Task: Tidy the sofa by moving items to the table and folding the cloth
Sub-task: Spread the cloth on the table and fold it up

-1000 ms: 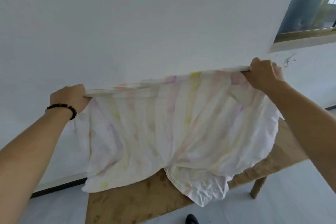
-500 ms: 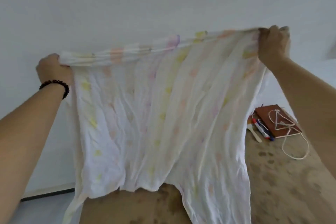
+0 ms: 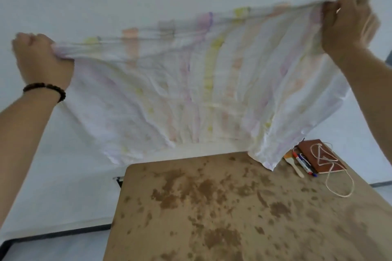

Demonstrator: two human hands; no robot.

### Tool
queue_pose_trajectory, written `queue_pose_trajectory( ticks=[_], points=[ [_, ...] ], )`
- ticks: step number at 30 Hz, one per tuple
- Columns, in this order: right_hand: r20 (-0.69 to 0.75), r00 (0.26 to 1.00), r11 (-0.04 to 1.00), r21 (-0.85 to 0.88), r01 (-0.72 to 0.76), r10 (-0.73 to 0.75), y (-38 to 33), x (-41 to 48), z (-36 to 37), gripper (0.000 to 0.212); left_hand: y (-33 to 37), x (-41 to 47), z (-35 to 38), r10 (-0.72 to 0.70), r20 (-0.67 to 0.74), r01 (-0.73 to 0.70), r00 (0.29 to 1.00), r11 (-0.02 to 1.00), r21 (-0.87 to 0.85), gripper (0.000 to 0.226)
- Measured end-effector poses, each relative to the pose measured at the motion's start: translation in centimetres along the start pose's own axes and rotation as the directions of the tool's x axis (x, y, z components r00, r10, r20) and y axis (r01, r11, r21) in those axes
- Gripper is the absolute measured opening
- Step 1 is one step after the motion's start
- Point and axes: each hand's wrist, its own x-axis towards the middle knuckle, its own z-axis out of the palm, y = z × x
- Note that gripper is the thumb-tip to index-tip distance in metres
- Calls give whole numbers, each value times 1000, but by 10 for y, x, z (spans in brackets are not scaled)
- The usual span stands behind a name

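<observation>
Head view, where the cloth is: the cloth (image 3: 191, 95) hangs in the air, stretched wide between two raised hands above the far edge of a mottled brown table (image 3: 233, 207).
Cloth's look: thin, white and crumpled, with faint pastel stripes of yellow, pink and purple. The top edge is taut and the bottom edge is loose and uneven.
Left hand (image 3: 42, 59): the fingers are curled into a fist that bunches the upper left corner. There is a dark bead bracelet (image 3: 45, 89) on the wrist.
Right hand (image 3: 347, 25): held higher, with fingers curled and pinching the upper right corner. It is blurred.
Nearby: a brown notebook (image 3: 314, 154), a looped cord (image 3: 339, 186), markers (image 3: 303, 163) and a wooden stick (image 3: 294, 165) lie at the table's far right.
Risk, snagging: the low right corner hangs just beside the stick, and a swing could drag these items.
Risk, crooked fold: the hands are at uneven heights, so the edges may not meet.
Risk, slipping: a bunched corner could pull free.
</observation>
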Motion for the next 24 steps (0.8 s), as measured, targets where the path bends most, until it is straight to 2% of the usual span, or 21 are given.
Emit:
queue_pose_trajectory(
  ticks=[2,4,7,9,13,17,20,22,24],
  points=[
    [132,991,999,2,32,-32,15,-55,-3,53,-12,-47,-3,40,37,-39,999,999,-17,26],
    [289,957,999,-33,11,-1,37,-133,-1,53,-43,-122,4,91,160,-85,983,995,-43,34],
    [536,844,997,-73,9,32,66,-259,0,43,-91,-232,12,83,395,-81,915,997,-21,21],
    [652,758,999,-44,16,17,90,-336,-1,32,-116,-297,11,63,548,-75,834,997,-1,14],
    [782,620,982,-159,99,64,122,-444,-14,31,-162,-411,-9,-11,775,-30,632,999,39,24],
    [886,454,925,-246,291,93,153,-523,-35,31,-199,-490,-36,-96,883,7,460,994,105,42],
    [938,293,837,-306,454,184,175,-572,-54,28,-217,-537,-58,-149,932,-40,330,984,172,27],
    [935,245,837,-340,428,255,188,-599,-70,29,-225,-561,-72,-177,942,-32,285,980,194,14],
    [923,218,865,-377,332,318,193,-617,-83,31,-231,-579,-83,-182,952,-40,245,979,198,11]
  ],
)
